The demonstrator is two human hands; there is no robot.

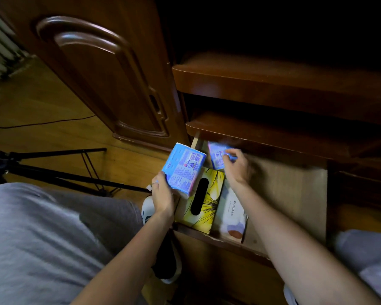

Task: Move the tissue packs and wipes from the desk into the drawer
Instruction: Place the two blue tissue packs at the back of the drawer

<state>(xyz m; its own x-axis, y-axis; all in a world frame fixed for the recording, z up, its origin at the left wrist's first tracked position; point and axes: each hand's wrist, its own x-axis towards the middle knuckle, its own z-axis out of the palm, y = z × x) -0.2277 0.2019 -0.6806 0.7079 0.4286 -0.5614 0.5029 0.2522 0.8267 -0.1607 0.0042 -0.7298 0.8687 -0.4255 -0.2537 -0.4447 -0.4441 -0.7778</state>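
Left grip [162, 190] wrapped around a blue tissue pack [183, 170], held tilted above the drawer's [295, 194] left front corner. Right grip [234, 166] pinching a second blue pack [217, 156] at the drawer's back left, under the table edge [262, 137]; pack is blurred, can't tell if it touches the bottom. Already in the drawer: yellow tissue box [209, 201] along the left side, white wipes pack [232, 214] just beside it on the right.

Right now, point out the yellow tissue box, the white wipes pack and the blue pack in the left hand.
yellow tissue box [209, 195], head view, printed top.
white wipes pack [231, 211], head view, front face.
blue pack [184, 167], head view, label side.
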